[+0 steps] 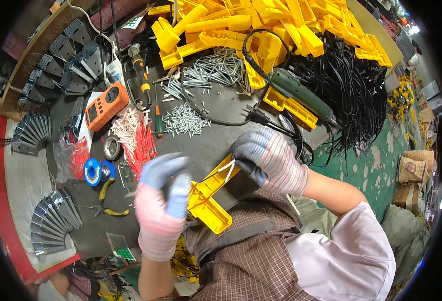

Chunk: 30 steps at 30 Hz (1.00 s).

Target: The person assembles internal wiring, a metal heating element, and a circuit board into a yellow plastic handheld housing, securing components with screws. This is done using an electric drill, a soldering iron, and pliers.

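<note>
Here the left hand (161, 205) grips the yellow plastic housing (211, 193) above the bench (216, 145) edge — steadying it — while the right hand (271, 158) pinches white-tipped wires (226, 169) against its upper end.

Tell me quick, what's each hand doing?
Left hand: closed on the yellow plastic part.
Right hand: closed, pinching the white-tipped wires at that part.

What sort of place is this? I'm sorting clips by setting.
Probably a small assembly workshop: a cluttered bench with a heap of yellow plastic parts, loose screws, a green electric screwdriver and bundled black cables.
</note>
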Tool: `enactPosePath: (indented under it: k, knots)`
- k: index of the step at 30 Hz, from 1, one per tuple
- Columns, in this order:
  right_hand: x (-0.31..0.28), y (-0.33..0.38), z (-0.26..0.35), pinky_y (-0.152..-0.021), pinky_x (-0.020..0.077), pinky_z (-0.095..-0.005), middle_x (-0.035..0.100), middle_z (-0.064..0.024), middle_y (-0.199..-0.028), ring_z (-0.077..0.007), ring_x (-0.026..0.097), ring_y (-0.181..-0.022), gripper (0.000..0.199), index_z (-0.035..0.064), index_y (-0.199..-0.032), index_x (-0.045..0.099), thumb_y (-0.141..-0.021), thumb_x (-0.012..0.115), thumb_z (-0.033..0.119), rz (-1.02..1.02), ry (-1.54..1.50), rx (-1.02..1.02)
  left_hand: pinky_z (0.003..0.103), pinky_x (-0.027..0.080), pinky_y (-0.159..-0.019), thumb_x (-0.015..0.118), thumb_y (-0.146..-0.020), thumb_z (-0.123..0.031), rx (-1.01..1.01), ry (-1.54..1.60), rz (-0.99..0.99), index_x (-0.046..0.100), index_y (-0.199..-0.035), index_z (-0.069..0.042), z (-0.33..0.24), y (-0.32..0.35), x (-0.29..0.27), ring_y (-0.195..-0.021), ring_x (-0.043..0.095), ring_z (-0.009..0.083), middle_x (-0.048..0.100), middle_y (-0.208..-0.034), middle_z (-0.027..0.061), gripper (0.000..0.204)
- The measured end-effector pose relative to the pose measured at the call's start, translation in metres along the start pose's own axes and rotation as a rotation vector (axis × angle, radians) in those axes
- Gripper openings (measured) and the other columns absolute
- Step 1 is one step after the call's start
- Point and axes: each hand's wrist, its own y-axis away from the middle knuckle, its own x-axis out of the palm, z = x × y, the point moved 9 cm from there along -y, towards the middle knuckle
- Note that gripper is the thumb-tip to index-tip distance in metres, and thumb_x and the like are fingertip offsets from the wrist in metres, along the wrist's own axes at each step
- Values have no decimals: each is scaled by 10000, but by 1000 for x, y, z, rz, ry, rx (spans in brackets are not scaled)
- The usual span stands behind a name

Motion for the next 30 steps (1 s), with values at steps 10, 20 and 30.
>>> enactPosePath:
  k: [10, 20, 30]
  knots:
    - [-16, 1, 21, -879, 445, -434, 619, -75, -984, -280, 582, -988, 225, 91, -910, 641, -701, 636, 174, 17, 172, -124, 409, 466, -750, 650, -825, -195, 136, -346, 560, 655, -874, -3, 1, -11, 83, -802, 603, 326, 634, -840, 134, 198]
    - [-20, 5, -4, -781, 459, -405, 628, -63, -872, -286, 601, -860, 189, 106, -940, 643, -769, 672, 180, 151, 138, 23, 397, 490, -764, 610, -873, -219, -86, -41, 474, 682, -928, -24, 36, 4, 47, -829, 639, 326, 669, -838, 157, 215]
    - [19, -4, 5, -714, 499, -377, 628, -182, -805, -294, 638, -768, 271, -18, -953, 624, -871, 620, 240, 397, -429, 536, 399, 480, -773, 642, -825, -132, 87, -93, 223, 673, -927, -62, 40, 17, 43, -814, 644, 318, 679, -860, 130, 128]
